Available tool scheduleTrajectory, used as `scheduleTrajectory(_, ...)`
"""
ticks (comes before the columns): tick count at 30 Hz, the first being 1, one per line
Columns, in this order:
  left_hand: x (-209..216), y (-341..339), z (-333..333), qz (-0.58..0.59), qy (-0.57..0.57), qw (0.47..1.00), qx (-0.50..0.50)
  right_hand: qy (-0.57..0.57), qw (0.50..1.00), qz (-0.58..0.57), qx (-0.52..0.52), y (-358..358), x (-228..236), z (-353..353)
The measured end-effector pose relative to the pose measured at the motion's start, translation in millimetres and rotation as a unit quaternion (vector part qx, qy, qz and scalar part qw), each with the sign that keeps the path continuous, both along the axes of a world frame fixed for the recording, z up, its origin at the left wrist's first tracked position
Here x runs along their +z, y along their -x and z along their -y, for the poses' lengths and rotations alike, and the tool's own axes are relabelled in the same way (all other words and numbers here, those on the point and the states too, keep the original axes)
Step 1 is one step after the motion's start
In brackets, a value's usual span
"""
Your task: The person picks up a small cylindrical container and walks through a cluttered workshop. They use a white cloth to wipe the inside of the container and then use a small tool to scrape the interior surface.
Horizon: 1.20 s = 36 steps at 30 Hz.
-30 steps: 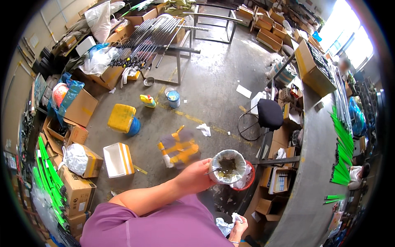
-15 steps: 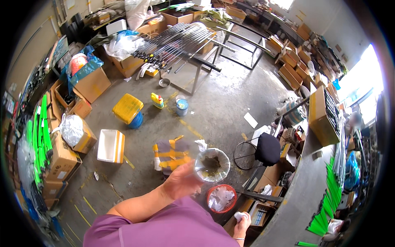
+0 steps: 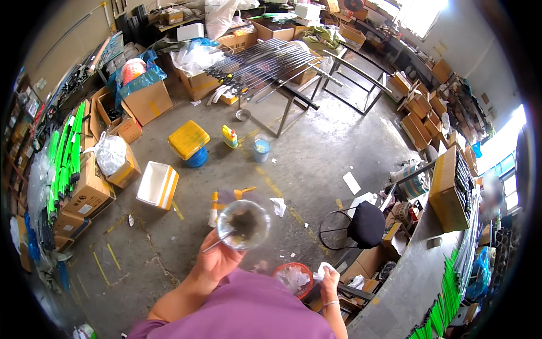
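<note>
My left hand (image 3: 217,263) is closed round a see-through, round cup-like container (image 3: 257,229) with dark grey-brown matter at its bottom. A thin grey stick-like piece (image 3: 217,243) shows at its near left side, by my fingers. The container is held up in front of my purple shirt, over a taped, padded seat (image 3: 244,196) that it partly hides. To the right, my right hand (image 3: 329,282) pinches a crumpled white tissue or cloth (image 3: 322,270). Just left of that hand stands a red basket (image 3: 305,288) with crumpled white plastic in it.
A round black stool (image 3: 366,230) stands right of centre, beside a long grey bench (image 3: 389,299) with green rods. On the floor are a white foam box (image 3: 151,189), a yellow-topped blue stool (image 3: 189,141), a yellow bottle (image 3: 230,137) and a blue can (image 3: 261,150). Cartons line the left.
The left hand has moved left with the container, which now tilts differently. The right hand has risen with the white tissue or cloth, nearer the red basket. The whole view has shifted.
</note>
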State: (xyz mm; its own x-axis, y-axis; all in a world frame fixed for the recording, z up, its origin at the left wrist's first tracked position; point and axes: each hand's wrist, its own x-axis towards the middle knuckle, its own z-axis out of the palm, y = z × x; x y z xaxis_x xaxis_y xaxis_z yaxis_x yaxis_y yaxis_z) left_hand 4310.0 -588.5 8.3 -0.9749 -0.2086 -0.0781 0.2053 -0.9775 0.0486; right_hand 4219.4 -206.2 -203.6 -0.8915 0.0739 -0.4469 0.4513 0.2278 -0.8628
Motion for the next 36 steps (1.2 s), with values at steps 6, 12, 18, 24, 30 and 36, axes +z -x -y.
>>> scheduleTrajectory(6, -2, -35, -1, 0.003, 0.029, 0.998, 0.054, 0.02, 0.999, -0.002, 0.049, 34, 4, 42)
scheduleTrajectory(12, 13, -56, -8, 0.069, 0.052, 0.988, 0.126, 0.037, 0.993, 0.11, 0.011, 41, 24, 78)
scheduleTrajectory(18, 10, -68, -5, 0.071, 0.039, 0.987, 0.139, 0.263, 0.961, 0.077, -0.043, 100, 32, 86)
scheduleTrajectory(24, 9, -69, -3, 0.065, -0.009, 0.99, 0.129, 0.3, 0.928, -0.204, 0.086, 206, 167, 102)
scheduleTrajectory(30, -5, -75, -2, 0.054, -0.028, 0.99, 0.124, 0.278, 0.901, -0.329, 0.055, 245, 301, 133)
scheduleTrajectory(36, -5, -79, -7, 0.054, -0.002, 0.991, 0.121, 0.276, 0.945, -0.172, -0.021, 188, 189, 150)
